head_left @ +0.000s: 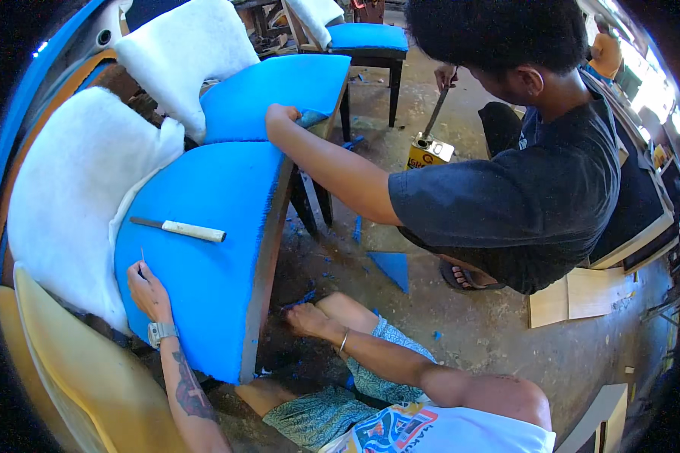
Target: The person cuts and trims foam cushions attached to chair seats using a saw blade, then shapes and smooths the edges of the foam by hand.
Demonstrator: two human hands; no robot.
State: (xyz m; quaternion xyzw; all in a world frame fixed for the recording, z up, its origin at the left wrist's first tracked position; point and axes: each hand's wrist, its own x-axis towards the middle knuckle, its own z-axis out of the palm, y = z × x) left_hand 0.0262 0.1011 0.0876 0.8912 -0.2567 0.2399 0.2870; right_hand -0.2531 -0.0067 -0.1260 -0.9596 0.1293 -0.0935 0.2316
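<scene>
My left hand rests on the near blue foam seat, fingers closed on a thin, pointed item too small to name. Above it, a knife-like tool with a pale handle lies on the foam. My right hand is low beside the seat's right edge, over my leg, fingers curled; what they hold, if anything, is unclear. White padding borders the seat's left side. A second blue seat adjoins it behind.
A co-worker crouches at right, one hand at the second seat's lifted corner, the other on a stick in a yellow can. Yellow foam is at left, another chair behind, boards at right.
</scene>
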